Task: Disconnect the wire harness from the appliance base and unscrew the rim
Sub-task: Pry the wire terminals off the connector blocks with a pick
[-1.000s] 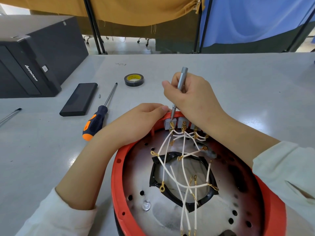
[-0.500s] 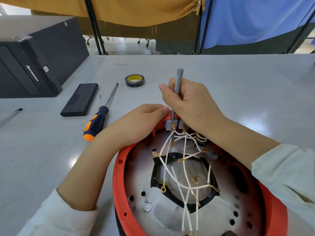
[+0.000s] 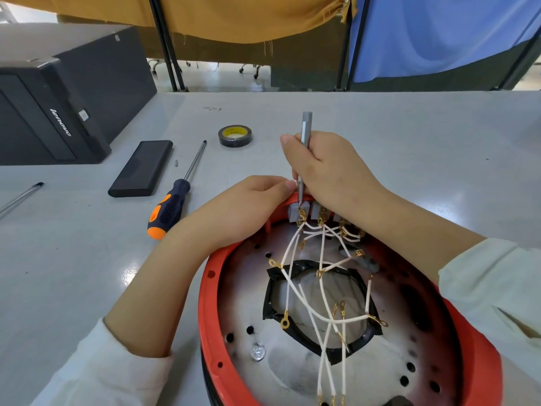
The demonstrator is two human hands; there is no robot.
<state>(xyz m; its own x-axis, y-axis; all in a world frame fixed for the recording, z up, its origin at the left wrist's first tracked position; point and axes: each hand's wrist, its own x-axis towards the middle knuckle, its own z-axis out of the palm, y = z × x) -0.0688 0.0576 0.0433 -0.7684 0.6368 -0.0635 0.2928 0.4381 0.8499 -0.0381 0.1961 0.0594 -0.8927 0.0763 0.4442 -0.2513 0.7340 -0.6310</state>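
So the round appliance base with the orange-red plastic rim (image 3: 208, 312) is sitting upside down on the grey table (image 3: 409, 136), near edge, which makes sense since that's the only way to get at the wiring underneath. The right hand (image 3: 330, 174) is wrapped around a slim grey metal precision screwdriver (image 3: 305, 142), holding it almost straight up with the tip down on the leftmost of the small grey terminal blocks (image 3: 295, 212) at the far side of the rim; upright like that looks like the way to keep the bit seated in a tiny screw. The left hand (image 3: 248, 206) rests on the rim right beside that block, fingers curled over the edge, probably just bracing the base so it won't spin. Whether it's actually pinching anything, I can't tell. The white wire harness with brass ring lugs (image 3: 319, 288) is partly free: several lugs dangle loose over the black-taped centre opening (image 3: 328, 344), others still sit at the blocks. The bigger orange-and-black-handled screwdriver (image 3: 172, 206) lies parked to the left, maybe for the rim screws later.
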